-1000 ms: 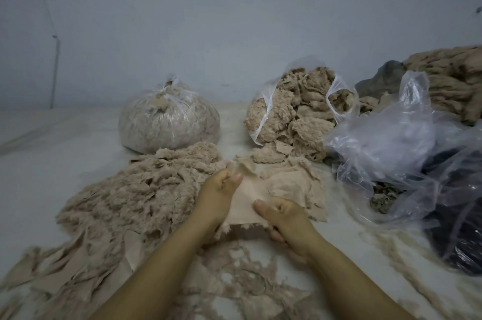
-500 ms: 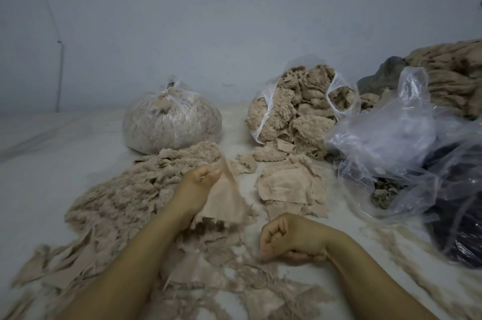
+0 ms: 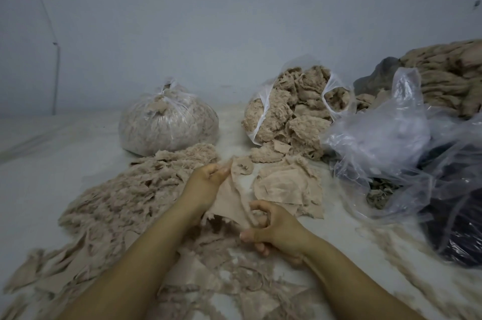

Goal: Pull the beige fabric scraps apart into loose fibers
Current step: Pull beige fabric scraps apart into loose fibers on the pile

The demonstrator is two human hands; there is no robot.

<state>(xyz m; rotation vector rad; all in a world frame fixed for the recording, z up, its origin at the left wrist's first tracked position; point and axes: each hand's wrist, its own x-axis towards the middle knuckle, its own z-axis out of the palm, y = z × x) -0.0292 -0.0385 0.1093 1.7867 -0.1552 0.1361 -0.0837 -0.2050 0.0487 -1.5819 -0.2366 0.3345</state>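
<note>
One head-worn view — looking forward and down, close over the floor [image 3: 52,168].

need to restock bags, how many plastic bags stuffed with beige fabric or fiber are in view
2. A tied clear bag sits back left of centre; an open bag spilling scraps sits back centre-right. The crumpled plastic at right may hide more.

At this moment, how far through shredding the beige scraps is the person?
Partway. Done: a large loose fiber heap on the left and a tied bag of fluff. In hand: one beige scrap, gripped by the left hand and right hand. Left: a stack of flat scraps and an open bag of pieces.
</note>
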